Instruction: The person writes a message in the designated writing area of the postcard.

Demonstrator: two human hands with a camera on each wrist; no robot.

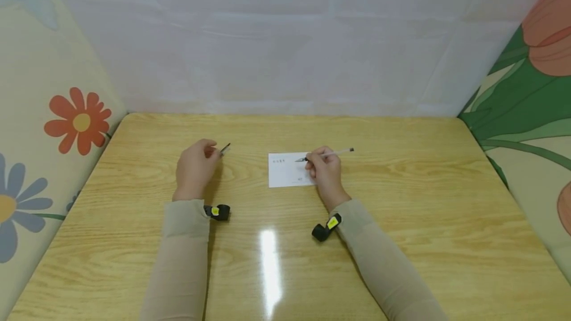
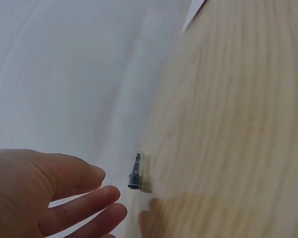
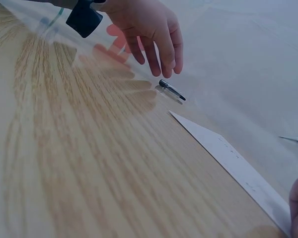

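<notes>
A small clear-and-black pen cap (image 1: 225,149) lies on the table, just beyond the fingertips of my left hand (image 1: 196,170). In the left wrist view a gap shows between those loosely bent fingers and the cap (image 2: 136,171); the hand holds nothing. My right hand (image 1: 327,172) pinches a clear-barrelled pen (image 1: 341,152) whose bare tip points left over a white sheet of paper (image 1: 285,175). In the right wrist view the tip appears raised off the sheet. Small dark handwriting marks the paper, and the right hand covers part of its right side.
The wooden table (image 1: 241,197) has a bright light reflection near its front. A white cloth (image 1: 290,53) hangs behind it, and flower-patterned panels (image 1: 27,113) stand at both sides. A black camera (image 1: 218,212) is strapped on each wrist.
</notes>
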